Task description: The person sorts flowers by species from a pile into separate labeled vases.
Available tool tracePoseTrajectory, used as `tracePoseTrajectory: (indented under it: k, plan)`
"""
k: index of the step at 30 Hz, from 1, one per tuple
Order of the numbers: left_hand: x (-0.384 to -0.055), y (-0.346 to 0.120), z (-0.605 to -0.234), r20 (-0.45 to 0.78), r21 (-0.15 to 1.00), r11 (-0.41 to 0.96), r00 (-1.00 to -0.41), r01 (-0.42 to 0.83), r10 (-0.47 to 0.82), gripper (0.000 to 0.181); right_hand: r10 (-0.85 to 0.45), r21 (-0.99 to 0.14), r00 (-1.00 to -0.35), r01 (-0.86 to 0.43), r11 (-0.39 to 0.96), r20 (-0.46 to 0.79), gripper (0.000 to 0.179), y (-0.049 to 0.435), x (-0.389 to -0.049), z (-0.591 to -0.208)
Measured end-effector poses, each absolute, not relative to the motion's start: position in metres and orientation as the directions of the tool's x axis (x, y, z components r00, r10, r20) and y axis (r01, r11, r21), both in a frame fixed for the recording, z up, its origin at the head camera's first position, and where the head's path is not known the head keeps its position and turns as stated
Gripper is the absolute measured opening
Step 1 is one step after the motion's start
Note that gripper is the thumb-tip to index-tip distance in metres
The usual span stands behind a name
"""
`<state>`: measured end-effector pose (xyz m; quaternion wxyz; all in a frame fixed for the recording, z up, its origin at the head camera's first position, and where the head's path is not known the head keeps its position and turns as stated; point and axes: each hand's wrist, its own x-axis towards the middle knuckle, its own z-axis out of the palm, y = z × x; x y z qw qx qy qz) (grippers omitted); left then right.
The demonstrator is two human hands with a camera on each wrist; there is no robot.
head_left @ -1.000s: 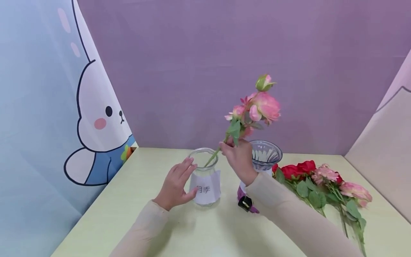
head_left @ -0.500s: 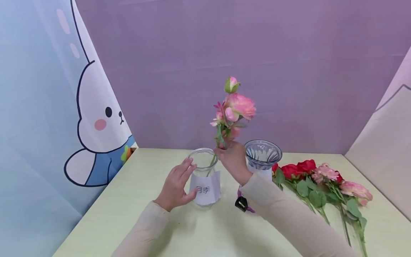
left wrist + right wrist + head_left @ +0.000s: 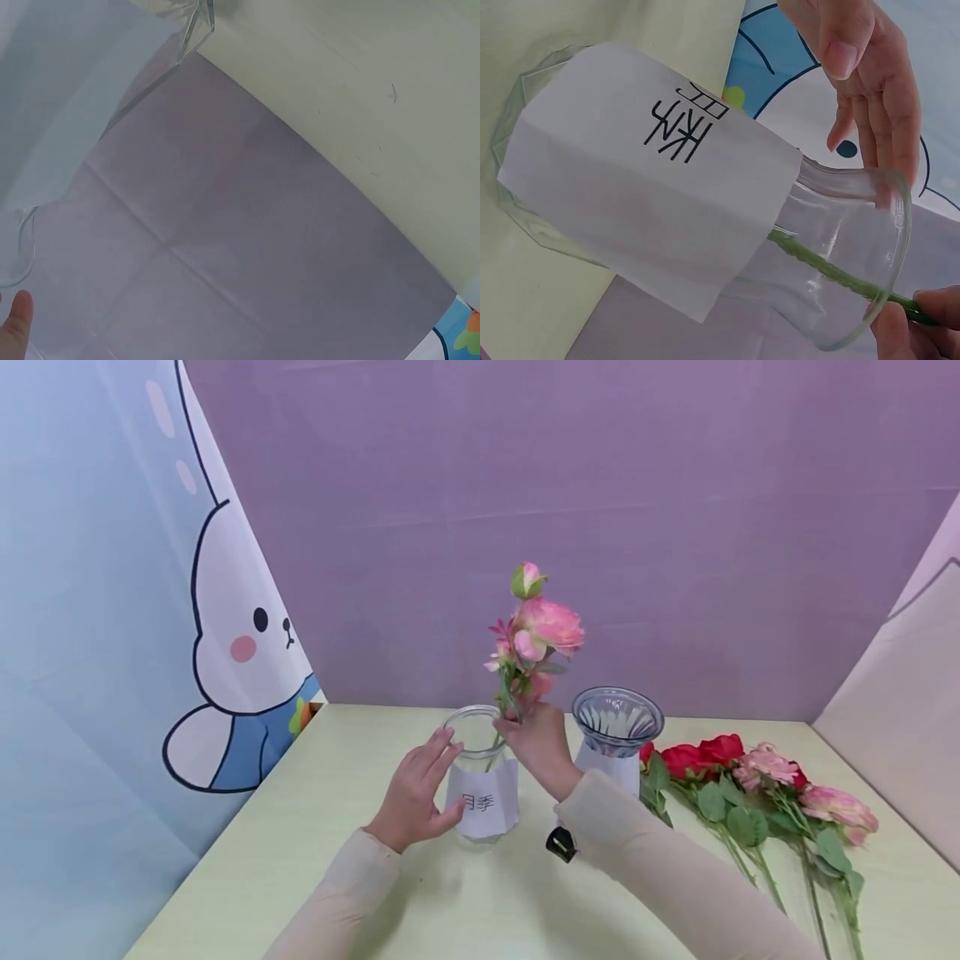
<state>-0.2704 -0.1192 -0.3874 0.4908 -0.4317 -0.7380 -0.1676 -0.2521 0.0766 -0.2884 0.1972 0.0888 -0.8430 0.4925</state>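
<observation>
A clear glass jar (image 3: 472, 752) stands upright on the table, wrapped in a white paper label (image 3: 487, 804) with handwritten characters. My right hand (image 3: 542, 747) pinches the green stem of a pink rose (image 3: 549, 627) between thumb and fingers, right at the jar's mouth. In the right wrist view the lower stem (image 3: 825, 264) runs inside the jar, its end hidden behind the paper. The bloom and a bud rise above the hand. On the jar's left side my left hand (image 3: 416, 797) has its fingers extended, fingertips at the rim and thumb near the label.
Right of the jar stands a flared glass vase (image 3: 617, 722) with white paper around it, partly hidden by the right forearm. A black buckle (image 3: 561, 843) shows below it. Several red roses (image 3: 686, 760) and pink flowers (image 3: 838, 807) lie at the right. A purple backdrop (image 3: 420, 527) closes the rear.
My right hand has moved left and then lower with the pink rose. The stem has gone from slanted to nearly upright, deeper in the jar. My left hand has stayed beside the jar.
</observation>
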Motion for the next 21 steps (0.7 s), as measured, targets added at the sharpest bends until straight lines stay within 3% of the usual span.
tracePoseTrajectory:
  k: [3, 7, 13, 21]
  plan:
    - [-0.271, -0.12, -0.387, 0.867, -0.166, 0.566, -0.153, 0.808, 0.473, 0.055, 0.022, -0.814, -0.925, -0.321, 0.484, 0.378, 0.008, 0.077, -0.252, -0.287]
    - [-0.273, -0.121, -0.386, 0.867, -0.178, 0.562, -0.142, 0.808, 0.478, 0.054, -0.028, -0.826, -0.945, -0.298, 0.478, 0.325, 0.027, 0.078, -0.253, -0.281]
    - [-0.273, -0.122, -0.387, 0.867, -0.197, 0.57, -0.129, 0.798, 0.481, 0.057, -0.09, -0.749, -0.951, -0.29, 0.596, 0.297, 0.008, 0.078, -0.254, -0.275]
    - [-0.273, -0.122, -0.386, 0.86, -0.188, 0.577, -0.151, 0.795, 0.488, 0.056, -0.079, -0.751, -0.974, -0.214, 0.625, 0.212, 0.012, 0.083, -0.252, -0.274]
